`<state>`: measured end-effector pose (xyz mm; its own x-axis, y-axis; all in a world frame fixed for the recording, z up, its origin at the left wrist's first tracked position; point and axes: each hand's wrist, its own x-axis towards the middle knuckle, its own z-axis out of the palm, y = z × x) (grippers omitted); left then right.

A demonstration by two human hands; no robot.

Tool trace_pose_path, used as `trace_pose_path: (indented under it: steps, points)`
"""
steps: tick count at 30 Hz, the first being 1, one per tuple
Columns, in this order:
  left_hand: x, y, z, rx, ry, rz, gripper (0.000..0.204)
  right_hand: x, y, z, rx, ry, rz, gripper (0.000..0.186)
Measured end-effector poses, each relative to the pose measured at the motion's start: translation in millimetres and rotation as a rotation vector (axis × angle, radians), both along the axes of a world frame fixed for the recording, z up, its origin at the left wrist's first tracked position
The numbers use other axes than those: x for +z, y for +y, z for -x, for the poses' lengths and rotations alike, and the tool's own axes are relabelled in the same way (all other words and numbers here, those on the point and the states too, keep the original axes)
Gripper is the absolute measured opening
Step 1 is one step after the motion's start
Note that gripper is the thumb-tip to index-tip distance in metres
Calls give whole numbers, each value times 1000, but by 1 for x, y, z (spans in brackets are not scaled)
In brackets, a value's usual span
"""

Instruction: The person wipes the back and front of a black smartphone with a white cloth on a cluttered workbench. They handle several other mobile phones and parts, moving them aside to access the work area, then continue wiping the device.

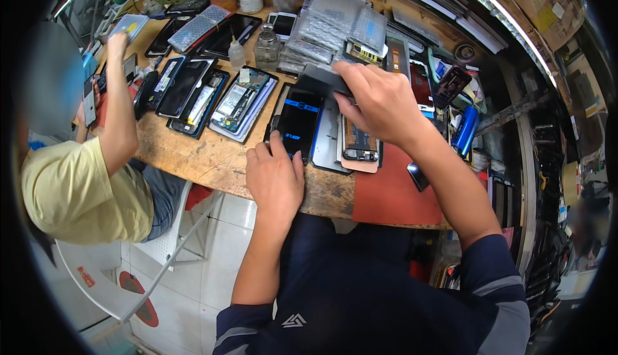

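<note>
My left hand (pixel 273 181) rests at the lower left of a black phone (pixel 297 126) with blue graphics on its screen, fingertips closed on its edge. My right hand (pixel 370 101) pinches a dark grey flat piece (pixel 315 81), perhaps a cover, tilted over the phone's top end. Right of the phone lies an opened phone (pixel 360 142) on pale stacked parts. To the left sit an opened phone with a circuit board (pixel 239 97) and black phones (pixel 180 88).
Behind are bubble-wrapped bundles (pixel 322 27), a glass bottle (pixel 267 46) and a dropper bottle (pixel 236 56). A red mat (pixel 396 197) covers the bench's right part. A blue cylinder (pixel 465 130) lies at the right. A co-worker (pixel 87 187) sits at the left, arm on the bench (pixel 170 155).
</note>
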<state>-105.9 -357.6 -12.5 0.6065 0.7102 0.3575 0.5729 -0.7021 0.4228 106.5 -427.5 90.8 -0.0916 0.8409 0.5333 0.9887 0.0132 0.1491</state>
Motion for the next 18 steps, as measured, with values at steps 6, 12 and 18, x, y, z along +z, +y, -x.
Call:
trace_pose_path:
  steps: [6, 12, 18]
  points:
    - [-3, 14, -8, 11, -177, 79, 36, -12, -10, -1, 54, 30, -31, 53]
    - [0, 25, -5, -23, -211, 152, 29, -30, -4, 16, -34, -147, 19, 35]
    - [-7, 27, -1, -149, -653, 1024, 35, -84, -24, 33, -66, -200, -24, 36]
